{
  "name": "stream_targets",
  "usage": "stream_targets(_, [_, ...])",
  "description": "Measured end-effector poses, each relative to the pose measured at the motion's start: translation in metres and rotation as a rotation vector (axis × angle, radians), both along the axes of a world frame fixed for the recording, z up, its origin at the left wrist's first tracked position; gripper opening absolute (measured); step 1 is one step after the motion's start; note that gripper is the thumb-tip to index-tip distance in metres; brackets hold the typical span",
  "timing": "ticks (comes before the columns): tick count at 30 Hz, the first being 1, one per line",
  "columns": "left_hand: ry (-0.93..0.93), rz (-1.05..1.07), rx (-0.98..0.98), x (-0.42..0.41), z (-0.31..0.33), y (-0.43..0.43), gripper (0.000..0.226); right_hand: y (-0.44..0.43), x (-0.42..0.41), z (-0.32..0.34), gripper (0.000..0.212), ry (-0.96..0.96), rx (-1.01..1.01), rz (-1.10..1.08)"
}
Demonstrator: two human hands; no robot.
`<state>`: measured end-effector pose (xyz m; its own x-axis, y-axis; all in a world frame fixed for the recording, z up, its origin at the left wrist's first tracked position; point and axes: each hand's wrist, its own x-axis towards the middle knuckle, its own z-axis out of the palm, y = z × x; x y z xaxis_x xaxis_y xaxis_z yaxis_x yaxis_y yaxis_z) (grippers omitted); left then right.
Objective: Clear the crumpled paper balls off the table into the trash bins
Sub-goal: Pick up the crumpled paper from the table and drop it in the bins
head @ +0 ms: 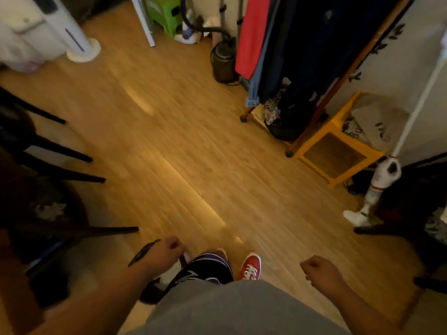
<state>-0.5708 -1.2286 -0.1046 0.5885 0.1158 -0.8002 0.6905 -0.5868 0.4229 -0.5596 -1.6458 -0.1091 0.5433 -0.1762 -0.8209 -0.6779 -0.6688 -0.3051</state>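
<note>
**Desk:** What can you tell me about the grips?

**Operator:** I see the left grip (167, 250) low on the left. Its fingers are curled downward and blurred and its palm faces away from me, so I cannot tell whether it holds anything. The right grip (319, 269) is curled like a loose fist with its back toward me, and I cannot tell there either.

**Desk:** And the paper balls?

**Operator:** I can't place the paper balls or the trash bins from this view. I'm looking down at a wooden floor (193, 141). A red shoe (250, 265) sits between the grips. There are black chair legs (60, 153) on the left and a yellow stool (333, 151) just beside a clothes rack (290, 44) on the right.
</note>
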Motion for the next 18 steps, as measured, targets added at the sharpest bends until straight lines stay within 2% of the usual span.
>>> stream_targets(9, [0.133,0.355,0.059,0.010,-0.028,0.071,0.027,0.149,0.223,-0.013,0.019,-0.076,0.094,0.371])
stream_targets(13, [0.166,0.486,0.032,0.048,-0.033,0.112,0.022,0.215,0.299,-0.013,0.016,-0.084,0.104,0.512])
stream_targets(18, [0.133,0.552,0.000,0.122,-0.029,0.160,0.017,0.261,0.381,-0.007,0.013,-0.104,0.072,0.564])
